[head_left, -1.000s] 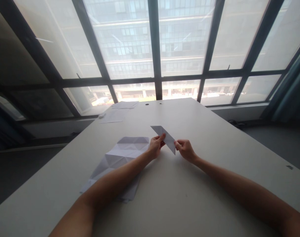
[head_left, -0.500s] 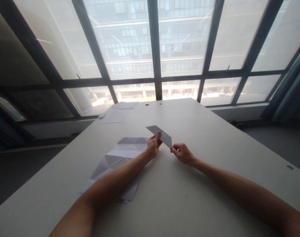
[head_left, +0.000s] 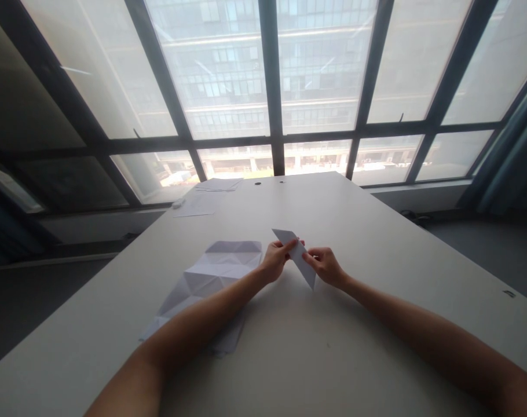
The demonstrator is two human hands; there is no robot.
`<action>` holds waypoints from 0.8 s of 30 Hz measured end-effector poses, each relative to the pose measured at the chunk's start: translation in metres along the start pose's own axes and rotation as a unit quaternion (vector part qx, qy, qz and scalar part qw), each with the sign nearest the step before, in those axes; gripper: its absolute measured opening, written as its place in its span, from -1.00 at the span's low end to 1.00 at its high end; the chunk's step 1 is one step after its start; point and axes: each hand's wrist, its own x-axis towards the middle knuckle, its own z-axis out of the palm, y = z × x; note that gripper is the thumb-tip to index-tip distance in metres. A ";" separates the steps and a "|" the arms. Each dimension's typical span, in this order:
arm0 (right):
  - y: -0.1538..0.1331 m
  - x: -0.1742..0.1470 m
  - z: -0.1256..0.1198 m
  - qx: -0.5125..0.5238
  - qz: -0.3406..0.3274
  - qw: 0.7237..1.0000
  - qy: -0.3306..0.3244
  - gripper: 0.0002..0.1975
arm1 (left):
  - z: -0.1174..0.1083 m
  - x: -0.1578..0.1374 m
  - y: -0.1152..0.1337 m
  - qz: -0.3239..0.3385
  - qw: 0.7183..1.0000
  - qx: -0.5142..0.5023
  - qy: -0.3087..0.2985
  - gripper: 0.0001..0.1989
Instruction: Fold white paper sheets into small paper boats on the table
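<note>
A folded piece of white paper (head_left: 306, 264), shaped like a slanted four-sided strip, is held above the table by both hands. My left hand (head_left: 277, 260) pinches it near its upper part, thumb on the face turned towards me. My right hand (head_left: 325, 266) grips its right edge lower down, with the thumb on the near face and the other fingers curled behind. Beside and partly under my left forearm lies a creased sheet of paper (head_left: 222, 263) with fold lines across it. Other paper beneath it is partly hidden by the arm.
Several flat white sheets (head_left: 194, 205) lie at the far left of the white table (head_left: 333, 359), with a small pale object (head_left: 178, 203) beside them. Two dark holes show near the far edge, and a dark fitting (head_left: 509, 293) sits at the right. Large windows stand beyond.
The folded paper has moved right and turned steeper, its lower tip now pointing down. My left hand has shifted right. My right hand has moved from the lower corner up along the edge.
</note>
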 end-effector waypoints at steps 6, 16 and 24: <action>-0.001 -0.003 0.002 0.002 0.020 1.000 -0.015 -0.62 | -0.010 0.014 0.009 0.037 0.994 -0.075 0.072 -0.70; 0.001 -0.003 0.003 0.020 0.032 0.999 -0.008 -0.62 | -0.014 0.019 0.007 0.039 0.987 -0.113 0.109 -0.69; 0.005 0.002 0.001 0.110 0.105 0.987 0.045 -0.64 | -0.016 0.016 0.015 0.005 0.987 -0.139 0.075 -0.63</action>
